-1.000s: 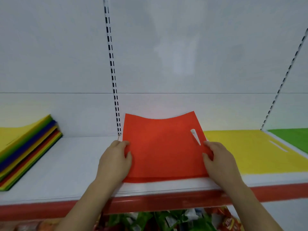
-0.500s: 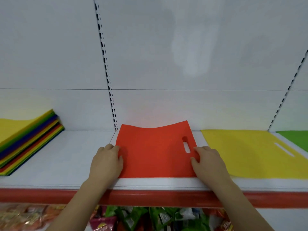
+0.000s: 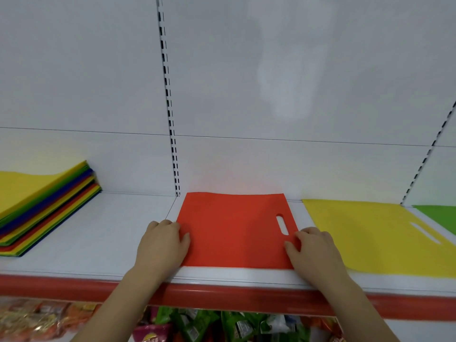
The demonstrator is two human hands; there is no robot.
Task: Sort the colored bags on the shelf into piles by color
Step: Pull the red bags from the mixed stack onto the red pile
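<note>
Bare shelf [image 3: 98, 233] between mixed stack [image 3: 42, 208] and red bag [image 3: 232, 228]; yellow bag [image 3: 370, 233] close on the right.

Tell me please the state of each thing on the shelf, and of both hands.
red bag: flat on shelf
yellow bag: flat
green bag: flat, partly out of view
mixed stack: unsorted
left hand: pinches red bag's left edge
right hand: pinches its right edge
</note>
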